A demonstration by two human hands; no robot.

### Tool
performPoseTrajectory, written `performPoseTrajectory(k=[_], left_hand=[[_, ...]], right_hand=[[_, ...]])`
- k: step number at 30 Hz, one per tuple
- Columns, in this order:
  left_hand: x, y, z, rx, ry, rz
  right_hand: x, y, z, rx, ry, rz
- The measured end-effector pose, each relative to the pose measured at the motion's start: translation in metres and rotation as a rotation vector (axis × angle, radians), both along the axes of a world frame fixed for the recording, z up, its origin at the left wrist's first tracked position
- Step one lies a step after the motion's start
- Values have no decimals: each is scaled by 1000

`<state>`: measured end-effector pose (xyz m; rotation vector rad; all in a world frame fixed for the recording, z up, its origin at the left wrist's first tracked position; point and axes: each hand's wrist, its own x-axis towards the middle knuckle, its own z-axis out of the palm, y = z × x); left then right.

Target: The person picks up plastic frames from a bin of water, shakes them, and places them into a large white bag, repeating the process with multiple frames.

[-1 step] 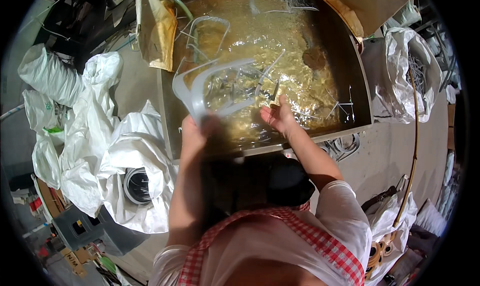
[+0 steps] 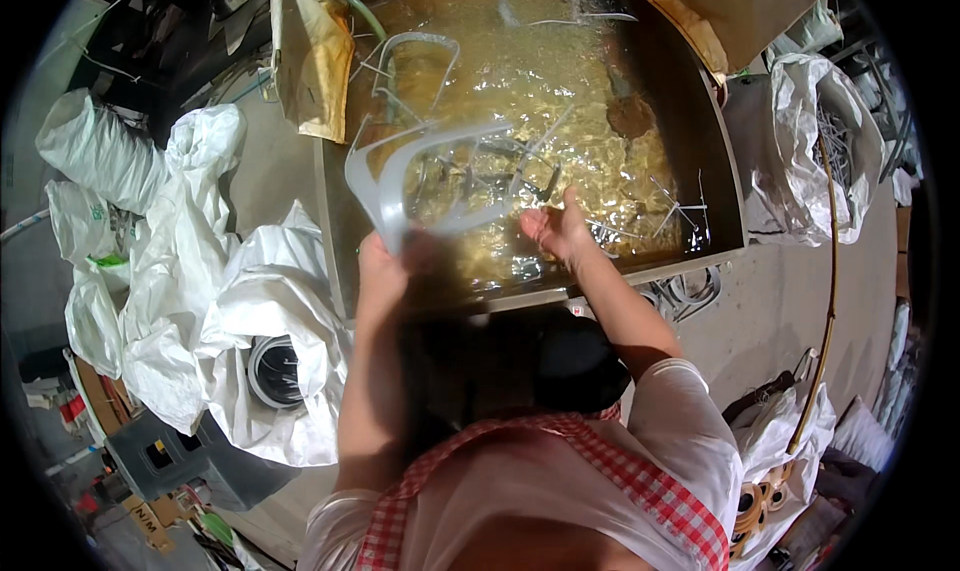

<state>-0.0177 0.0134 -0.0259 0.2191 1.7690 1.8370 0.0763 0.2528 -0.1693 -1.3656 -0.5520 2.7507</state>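
My left hand (image 2: 388, 263) is closed around the near end of a few U-shaped, translucent white plastic frames (image 2: 392, 193), held together over the water. Their curved bands lie toward the left and their arms reach to the right. To the right of them, my right hand (image 2: 560, 229) is above the water with its thumb raised and fingers apart, holding nothing. Below both hands spreads a wide metal tank (image 2: 736, 196) of rippling yellowish water. Single U-shaped frames float in it, one at the left (image 2: 425, 43) and another at the far end (image 2: 510, 3).
Thin white strips (image 2: 680, 208) float near the tank's right wall. White sacks (image 2: 175, 261) crowd the left side, one with coiled material (image 2: 272, 371) inside. An open white sack (image 2: 800, 161) stands at the right, beside a bamboo pole (image 2: 830, 251). Cloth flaps (image 2: 312, 71) hang at the far corners.
My right hand has shifted very slightly, its fingers turning a little. The frames in my left hand have tilted slightly. The water's ripples differ.
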Motion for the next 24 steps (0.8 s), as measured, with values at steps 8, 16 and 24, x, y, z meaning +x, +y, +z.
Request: performPoseTrajectory(k=[8,16,24], left_hand=[[-17,-50,20,115,-209,-141],[-17,-51,15,515,-12,55],[-6,-19,-65,-90,390,-275]], right_hand=[[-74,-10,-9,-122,78,-236],[-77,19,67,-84,317,-286],[-59,61,94,1065,233,284]])
